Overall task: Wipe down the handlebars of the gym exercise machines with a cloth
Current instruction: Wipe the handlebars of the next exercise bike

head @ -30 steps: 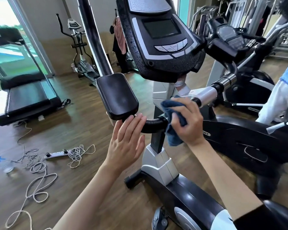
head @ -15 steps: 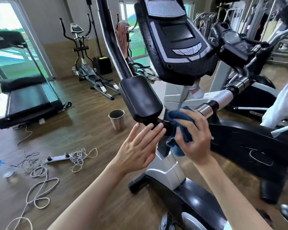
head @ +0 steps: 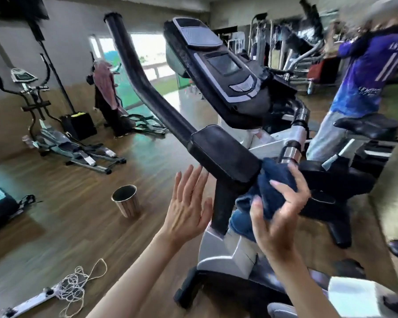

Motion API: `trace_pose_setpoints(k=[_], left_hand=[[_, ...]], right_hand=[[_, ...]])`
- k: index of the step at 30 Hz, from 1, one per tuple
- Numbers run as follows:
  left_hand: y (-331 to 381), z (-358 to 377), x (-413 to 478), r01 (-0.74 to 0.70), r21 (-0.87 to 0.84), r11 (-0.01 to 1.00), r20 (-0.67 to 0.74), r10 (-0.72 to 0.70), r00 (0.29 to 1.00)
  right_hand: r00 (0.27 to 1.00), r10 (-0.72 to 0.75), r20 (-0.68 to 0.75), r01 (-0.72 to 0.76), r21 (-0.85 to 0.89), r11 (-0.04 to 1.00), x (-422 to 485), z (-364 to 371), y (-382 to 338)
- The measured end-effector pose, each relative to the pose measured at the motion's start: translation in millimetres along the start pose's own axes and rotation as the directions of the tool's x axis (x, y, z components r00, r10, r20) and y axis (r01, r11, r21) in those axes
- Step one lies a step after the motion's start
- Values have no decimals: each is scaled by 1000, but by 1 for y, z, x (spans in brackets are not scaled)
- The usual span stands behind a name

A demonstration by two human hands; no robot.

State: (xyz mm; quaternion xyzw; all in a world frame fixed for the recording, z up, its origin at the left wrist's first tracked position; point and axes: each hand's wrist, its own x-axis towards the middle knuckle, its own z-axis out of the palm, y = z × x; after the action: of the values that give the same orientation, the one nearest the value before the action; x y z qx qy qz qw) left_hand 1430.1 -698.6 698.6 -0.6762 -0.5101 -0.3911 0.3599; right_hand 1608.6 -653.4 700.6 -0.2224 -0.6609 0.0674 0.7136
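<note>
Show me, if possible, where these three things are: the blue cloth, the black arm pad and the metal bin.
blue cloth [head: 270, 172], head view, on its upper folds beside the pad.
black arm pad [head: 223, 154], head view, on the middle of its top face.
metal bin [head: 127, 206], head view, on its ribbed outer wall.

The blue jersey [head: 363, 72] on the person at right bears a white number 11; its other lettering is too blurred to read.

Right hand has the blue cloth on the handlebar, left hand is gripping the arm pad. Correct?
Not quite: in the head view the left hand is open, fingers straight, beside the arm pad, not gripping it. The right hand does hold the blue cloth on the handlebar.
</note>
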Motion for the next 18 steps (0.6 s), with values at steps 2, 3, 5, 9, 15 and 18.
trace_pose_setpoints(k=[2,3,5,9,15,18], left_hand=[[-11,5,4,-1,-41,999,-8,1,1000],[-15,7,6,1,-59,998,-20,-3,1000],[-21,13,10,1,-84,996,-51,-5,999],[-30,24,17,-33,-118,993,-110,20,994],[-43,42,24,-139,-149,979,-266,96,959],[-58,53,34,-230,-147,962,-382,159,910]], right_hand=[[1000,-28,7,29,-55,998,0,-5,7],[1000,-15,-4,15,-72,997,0,-7,9],[997,54,-60,-58,-67,996,-3,-5,4],[983,144,-116,-143,13,990,-6,6,-10],[986,-166,8,166,-35,986,-12,3,3],[950,-310,26,311,-85,947,-8,0,15]])
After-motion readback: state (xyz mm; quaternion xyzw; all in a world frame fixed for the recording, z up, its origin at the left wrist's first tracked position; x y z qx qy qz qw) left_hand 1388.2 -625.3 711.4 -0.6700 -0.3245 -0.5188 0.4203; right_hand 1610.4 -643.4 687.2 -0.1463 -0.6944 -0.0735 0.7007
